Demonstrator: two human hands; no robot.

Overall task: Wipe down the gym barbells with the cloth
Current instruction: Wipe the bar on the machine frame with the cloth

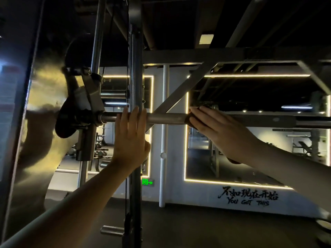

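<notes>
The left hand (131, 136) rests open on the barbell (166, 118). The right hand (216, 129) presses the cloth (190, 120) on it, fingers straight. Better to wrap the cloth around and slide slowly.

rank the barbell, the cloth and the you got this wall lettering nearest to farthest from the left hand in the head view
1. barbell: the left hand rests on it.
2. cloth: further right along the barbell, under the right hand.
3. wall lettering: on the far wall, low right.
</notes>
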